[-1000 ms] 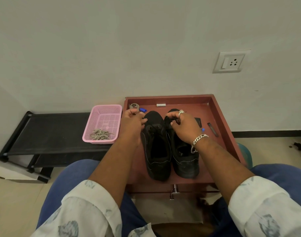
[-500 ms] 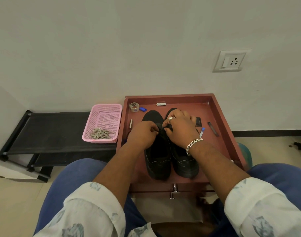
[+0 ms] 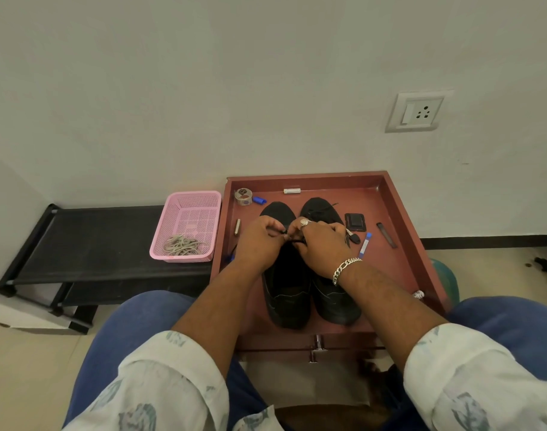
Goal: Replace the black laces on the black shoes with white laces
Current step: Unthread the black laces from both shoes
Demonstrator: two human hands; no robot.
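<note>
Two black shoes stand side by side, toes away from me, in a red-brown tray (image 3: 402,213). The left shoe (image 3: 286,293) and right shoe (image 3: 334,300) are partly covered by my hands. My left hand (image 3: 261,241) and my right hand (image 3: 320,244), with a ring and a silver bracelet, meet over the left shoe's lacing. Both pinch a thin black lace (image 3: 292,239) between their fingertips. A loose black lace end (image 3: 326,207) lies over the right shoe's toe. Pale laces (image 3: 183,247) lie bunched in a pink basket (image 3: 200,200) to the left.
Small items lie in the tray: a tape roll (image 3: 243,196), a blue cap (image 3: 259,200), a white tube (image 3: 292,191), a black wallet (image 3: 355,221), a pen (image 3: 365,245), a dark strip (image 3: 386,234). The basket rests on a black low bench (image 3: 88,241). My blue-clad knees flank the tray.
My hands came together from apart at the shoe toes and drew back toward me, now pinching the lace over the left shoe's middle.
</note>
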